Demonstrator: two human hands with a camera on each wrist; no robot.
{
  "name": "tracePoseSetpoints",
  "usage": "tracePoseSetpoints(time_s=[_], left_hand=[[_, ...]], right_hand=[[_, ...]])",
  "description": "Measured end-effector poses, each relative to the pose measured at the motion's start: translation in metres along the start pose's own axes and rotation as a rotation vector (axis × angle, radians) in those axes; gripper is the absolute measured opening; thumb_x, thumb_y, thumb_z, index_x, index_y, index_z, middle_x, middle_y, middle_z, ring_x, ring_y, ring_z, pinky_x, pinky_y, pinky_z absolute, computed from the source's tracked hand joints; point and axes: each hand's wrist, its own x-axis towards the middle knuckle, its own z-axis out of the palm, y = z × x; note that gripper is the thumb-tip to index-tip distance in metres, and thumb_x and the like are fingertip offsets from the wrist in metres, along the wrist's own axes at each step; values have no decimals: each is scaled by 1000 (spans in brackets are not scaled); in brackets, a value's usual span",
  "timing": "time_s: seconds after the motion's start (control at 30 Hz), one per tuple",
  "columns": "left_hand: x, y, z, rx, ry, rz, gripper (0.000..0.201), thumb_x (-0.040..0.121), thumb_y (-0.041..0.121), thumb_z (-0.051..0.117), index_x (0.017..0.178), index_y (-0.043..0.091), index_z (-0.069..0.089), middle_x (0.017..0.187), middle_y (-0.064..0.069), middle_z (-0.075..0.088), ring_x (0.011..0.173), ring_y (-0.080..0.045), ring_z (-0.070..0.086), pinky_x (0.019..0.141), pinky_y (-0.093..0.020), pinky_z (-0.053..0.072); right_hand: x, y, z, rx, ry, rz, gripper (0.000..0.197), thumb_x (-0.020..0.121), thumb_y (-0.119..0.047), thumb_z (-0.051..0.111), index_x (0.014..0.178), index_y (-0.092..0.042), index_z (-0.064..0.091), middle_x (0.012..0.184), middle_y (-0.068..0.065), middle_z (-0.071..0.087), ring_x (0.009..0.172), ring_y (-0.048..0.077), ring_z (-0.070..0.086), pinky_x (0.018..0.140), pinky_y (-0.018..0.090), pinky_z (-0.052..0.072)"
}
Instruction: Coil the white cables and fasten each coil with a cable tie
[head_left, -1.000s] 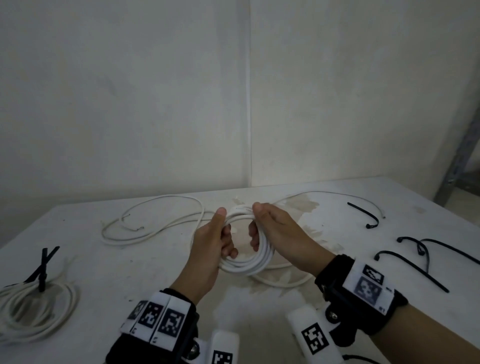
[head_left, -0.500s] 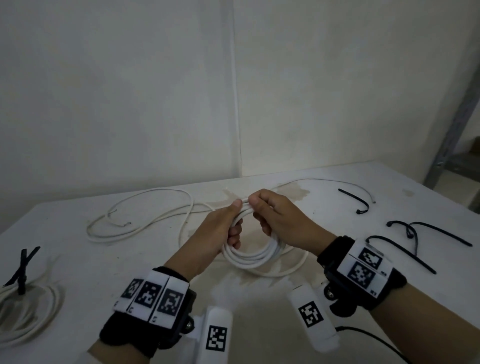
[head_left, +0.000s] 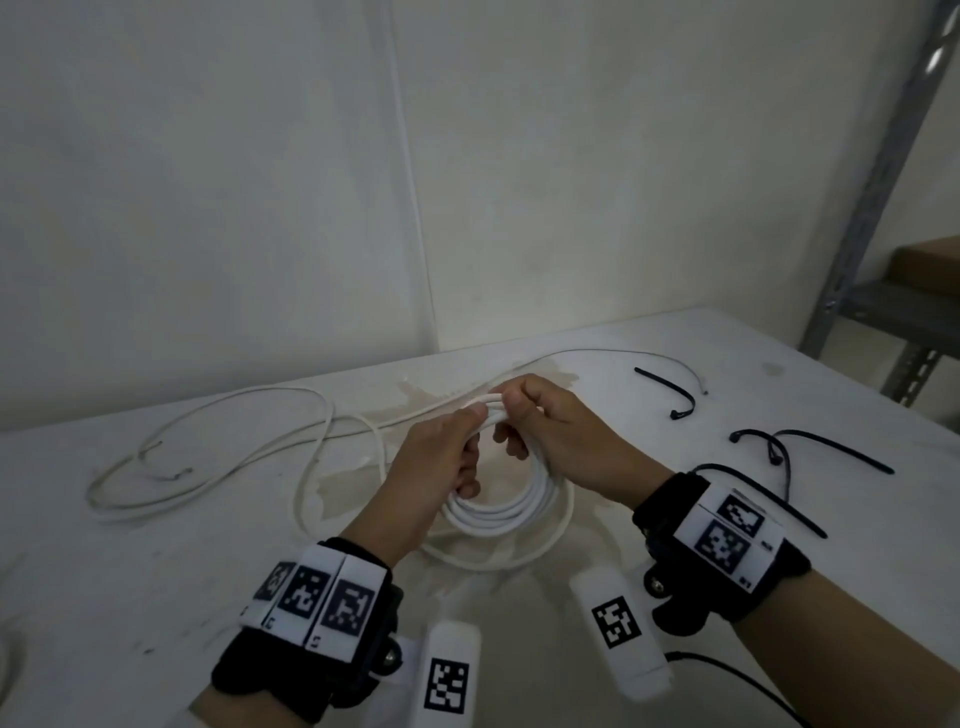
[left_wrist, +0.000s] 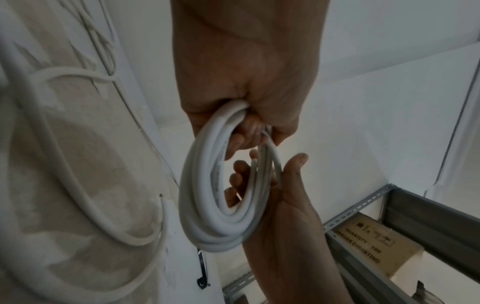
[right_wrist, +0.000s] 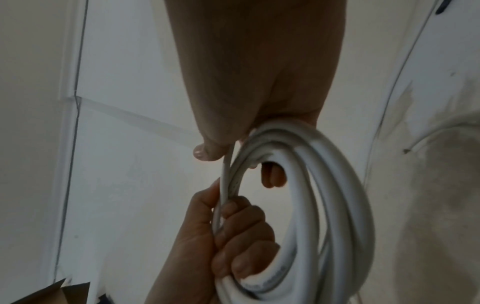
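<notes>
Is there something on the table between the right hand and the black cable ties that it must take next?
Nothing visible. The right hand grips the coil with the left hand; bare table lies between it and the cable ties, though it must first release the coil.

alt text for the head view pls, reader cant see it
Both hands, left and right, grip a white cable coil above a white table. Uncoiled cable trails left, and black cable ties lie to the right.
</notes>
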Motion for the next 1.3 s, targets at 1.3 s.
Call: tracePoseSetpoints(time_s=[1.3], left_hand=[[58, -28, 11, -28, 27, -26, 37, 94, 22, 47, 60, 13, 36, 38, 10, 32, 33, -6, 26, 38, -19, 28]], right_hand=[[44, 124, -168, -1166, -47, 690, 21, 88, -9, 54, 104, -2, 67, 111, 13, 64, 100, 27, 61, 84, 30, 48]])
